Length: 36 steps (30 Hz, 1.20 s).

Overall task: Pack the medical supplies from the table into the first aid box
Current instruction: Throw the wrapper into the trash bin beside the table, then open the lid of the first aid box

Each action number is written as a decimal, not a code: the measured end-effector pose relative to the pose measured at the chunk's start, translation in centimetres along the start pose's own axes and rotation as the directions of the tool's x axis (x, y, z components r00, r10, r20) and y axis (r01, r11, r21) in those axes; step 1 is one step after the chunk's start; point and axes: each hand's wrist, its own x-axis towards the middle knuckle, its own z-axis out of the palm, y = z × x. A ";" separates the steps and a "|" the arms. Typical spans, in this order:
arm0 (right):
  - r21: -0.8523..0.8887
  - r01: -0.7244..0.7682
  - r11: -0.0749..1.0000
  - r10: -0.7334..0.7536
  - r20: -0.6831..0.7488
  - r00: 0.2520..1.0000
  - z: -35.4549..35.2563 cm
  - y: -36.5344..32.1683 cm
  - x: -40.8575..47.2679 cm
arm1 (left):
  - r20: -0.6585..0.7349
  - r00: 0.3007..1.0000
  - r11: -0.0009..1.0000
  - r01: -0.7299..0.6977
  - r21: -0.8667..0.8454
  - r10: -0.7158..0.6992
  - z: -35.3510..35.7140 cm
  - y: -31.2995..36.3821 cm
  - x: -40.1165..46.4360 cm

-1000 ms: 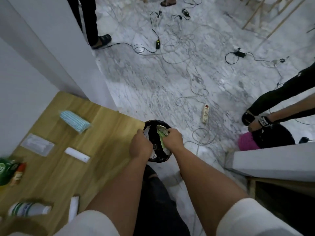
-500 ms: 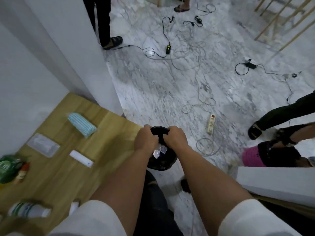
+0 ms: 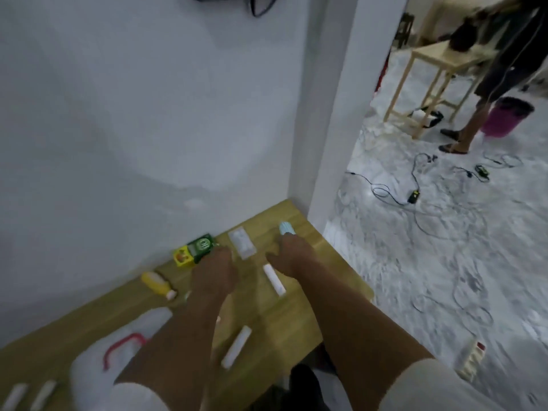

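Note:
The frame is blurred by motion. Both my hands are stretched over the wooden table (image 3: 332,271). My left hand (image 3: 215,271) hovers by a green box (image 3: 202,246) with nothing seen in it. My right hand (image 3: 289,259) has its thumb spread and its fingertips at a light blue pack of masks (image 3: 287,228). Between the hands lie a clear packet (image 3: 241,243) and a white tube (image 3: 274,279). Another white tube (image 3: 237,345) lies nearer me. The white first aid box (image 3: 98,369) with a red handle sits at the lower left, partly behind my left arm.
A yellow box (image 3: 181,257) and a yellow bottle (image 3: 157,284) lie by the white wall. Two white rolls (image 3: 29,394) rest at the bottom left. Right of the table is marble floor with cables, a power strip (image 3: 471,361), a wooden stool and a standing person.
My view swung from the black bin on the floor to the table and wall. Both hands left the bin and now reach over the supplies.

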 end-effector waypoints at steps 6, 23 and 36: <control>-0.149 0.353 0.924 -0.362 -0.041 0.931 3.9 -14.5 3.9 | -0.258 0.936 0.971 0.237 -0.043 -0.240 -2.8 -14.4 -3.3; -0.057 0.774 0.630 -0.732 -0.377 0.568 22.0 -20.5 -4.4 | -0.472 0.771 0.806 0.088 -0.585 -0.427 7.8 -31.2 -18.0; -0.517 0.769 0.375 -0.927 -0.206 0.314 27.8 -14.8 -7.5 | -0.463 0.873 0.786 -0.175 -0.593 -0.154 12.7 -26.3 -24.9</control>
